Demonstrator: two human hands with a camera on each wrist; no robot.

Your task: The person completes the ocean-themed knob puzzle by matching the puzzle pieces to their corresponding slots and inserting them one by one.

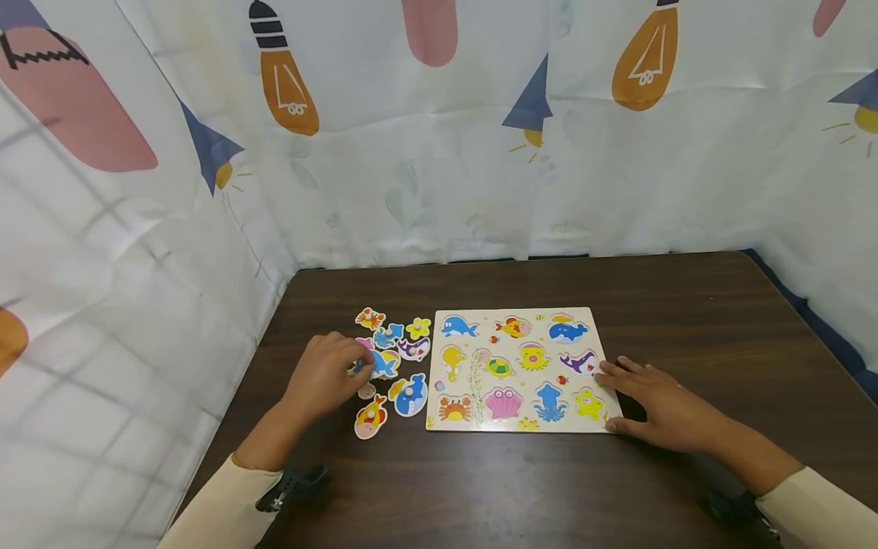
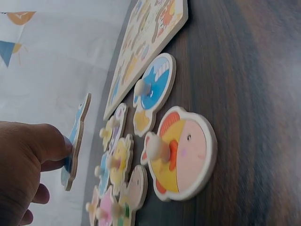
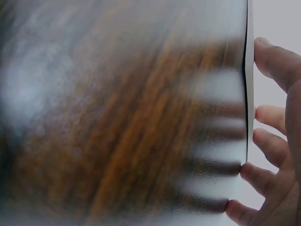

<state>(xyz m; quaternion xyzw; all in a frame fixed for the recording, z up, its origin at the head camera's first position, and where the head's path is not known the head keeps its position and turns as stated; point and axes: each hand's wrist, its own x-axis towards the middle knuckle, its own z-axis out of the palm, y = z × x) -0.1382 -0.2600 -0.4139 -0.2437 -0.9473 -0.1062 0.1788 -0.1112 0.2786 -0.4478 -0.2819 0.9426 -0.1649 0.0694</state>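
Observation:
My left hand (image 1: 328,375) pinches a blue whale-like puzzle piece (image 2: 76,143) between thumb and fingers, lifted above the pile and seen edge-on in the left wrist view. Beneath and around it lie loose knobbed pieces: a blue whale with a yellow patch (image 1: 410,395), a red-and-yellow fish (image 1: 370,417), a crab (image 1: 370,318), a yellow star (image 1: 418,328) and a purple whale (image 1: 414,349). Right of the pile lies the puzzle board (image 1: 517,427), printed with sea animals. My right hand (image 1: 661,408), fingers spread, touches the board's right edge.
The dark wooden table (image 1: 514,488) carries everything. Behind it and along the left side hangs a white patterned curtain (image 1: 439,183). Straps with dark devices sit at both wrists, such as the left wrist camera (image 1: 291,488).

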